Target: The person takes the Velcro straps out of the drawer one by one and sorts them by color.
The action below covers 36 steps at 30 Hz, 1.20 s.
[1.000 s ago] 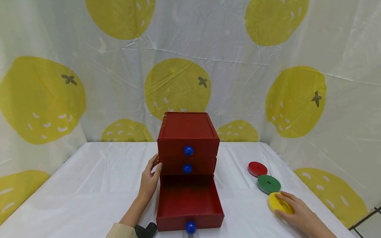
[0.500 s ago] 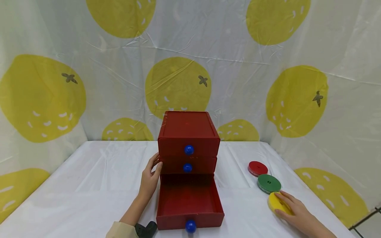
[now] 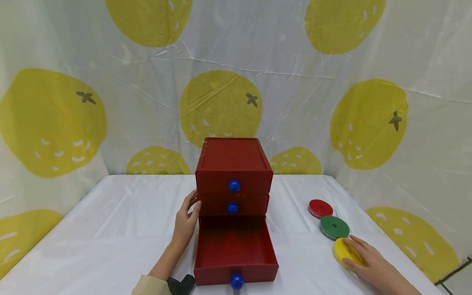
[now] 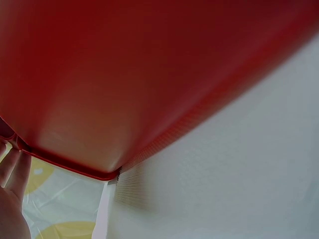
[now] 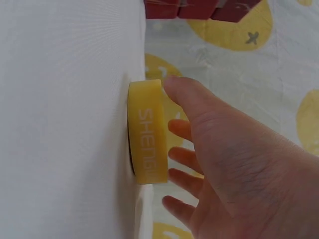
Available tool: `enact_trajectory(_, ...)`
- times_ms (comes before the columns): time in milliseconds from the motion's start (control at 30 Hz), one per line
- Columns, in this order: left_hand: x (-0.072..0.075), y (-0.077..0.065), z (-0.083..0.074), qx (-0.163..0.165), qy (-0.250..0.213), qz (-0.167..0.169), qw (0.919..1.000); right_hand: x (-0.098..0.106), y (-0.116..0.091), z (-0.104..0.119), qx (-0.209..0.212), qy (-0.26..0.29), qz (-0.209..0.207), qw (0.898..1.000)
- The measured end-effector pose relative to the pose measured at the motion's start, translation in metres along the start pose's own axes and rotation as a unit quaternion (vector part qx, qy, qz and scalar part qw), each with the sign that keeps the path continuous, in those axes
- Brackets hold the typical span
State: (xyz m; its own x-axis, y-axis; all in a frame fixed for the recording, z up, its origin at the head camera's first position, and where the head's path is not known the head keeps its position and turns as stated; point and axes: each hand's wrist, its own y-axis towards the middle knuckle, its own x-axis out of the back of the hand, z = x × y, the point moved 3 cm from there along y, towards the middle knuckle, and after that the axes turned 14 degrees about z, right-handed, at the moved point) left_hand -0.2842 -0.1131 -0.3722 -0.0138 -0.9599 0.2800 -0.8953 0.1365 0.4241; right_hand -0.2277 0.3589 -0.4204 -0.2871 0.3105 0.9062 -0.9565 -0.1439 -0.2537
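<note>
A red drawer cabinet (image 3: 233,157) with blue knobs stands mid-table in the head view, its bottom drawer (image 3: 217,275) pulled out, nothing visible inside. My left hand (image 3: 185,223) rests on the cabinet's left side, fingertips at its edge (image 4: 17,172) in the left wrist view. At right lies a flat yellow disc (image 3: 340,252) with a small centre hole. White lettering marks the disc's rim (image 5: 148,134) in the right wrist view. Over its top face is my right hand (image 3: 372,264), thumb and relaxed fingers spread right at the surface.
Beyond the yellow disc lie a green disc (image 3: 334,228) and a red disc (image 3: 320,208) in a row. A black object (image 3: 181,284) shows by the left forearm. A white cloth (image 3: 121,221) covers the table. Behind hangs a white curtain (image 3: 287,98) with yellow fruit.
</note>
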Motion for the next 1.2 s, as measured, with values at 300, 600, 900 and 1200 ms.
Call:
enact_trajectory(300, 0.0, -0.001, 0.001, 0.0, -0.001, -0.002, 1.0, 0.01, -0.008, 0.007, 0.012, -0.05, -0.064, 0.997)
enact_trajectory(600, 0.002, -0.002, 0.003, 0.006, 0.001, -0.005, 1.0, 0.021, -0.019, 0.026, 0.067, -0.062, -0.153, 0.984)
enact_trajectory(900, 0.001, -0.001, 0.003, 0.006, -0.002, -0.001, 1.0, 0.026, -0.025, 0.047, 0.088, -0.07, -0.169, 0.979)
enact_trajectory(1200, 0.0, 0.0, 0.002, 0.001, 0.002, 0.0, 1.0, 0.03, -0.029, 0.07, 0.139, -0.109, -0.232, 0.957)
